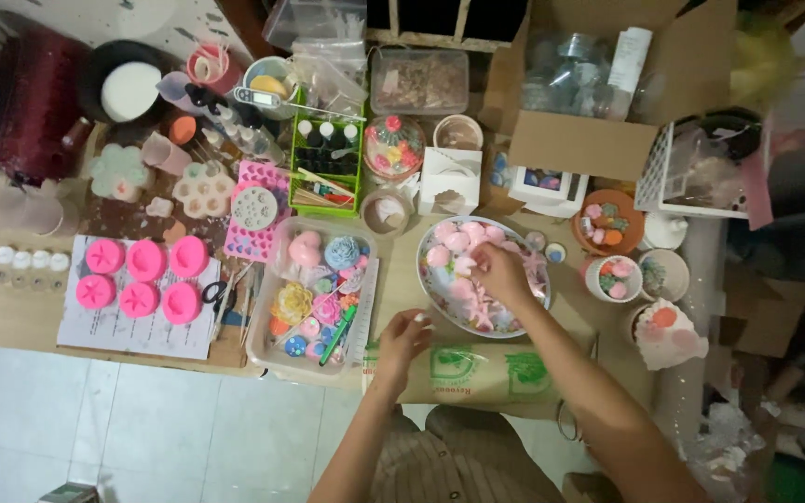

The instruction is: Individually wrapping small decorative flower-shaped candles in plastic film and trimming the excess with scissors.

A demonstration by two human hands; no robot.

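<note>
On the crowded wooden worktable (11,307), seen from above, a white oval dish (440,303) is being sorted through. It lies right of centre and is filled with small pink and pale cast shapes (463,244): round pieces towards the far side, flatter star-like ones towards the near rim. The right hand (503,275) is laid inside the dish, its fingers curled down among the pieces; whether one of them is actually pinched cannot be told, since the fingertips are hidden by the back of the hand. The left hand (402,337) is rested on the table just beside the near-left rim of the dish, fingers loosely bent and clamped on nothing, at the edge of a brown paper bag with green print (486,373).

As far as can be judged, the casting is largely done: the dish is well filled, and a clear plastic tray (263,349) to its left is already stocked with coloured finished pieces. Six pink round moulds (142,279) are set out on a printed sheet (132,331) further left, well apart from the hands. Small cups with arranged pieces (615,278) are stood to the right of the dish, so some have been assembled, while most pieces remain in the dish.
</note>
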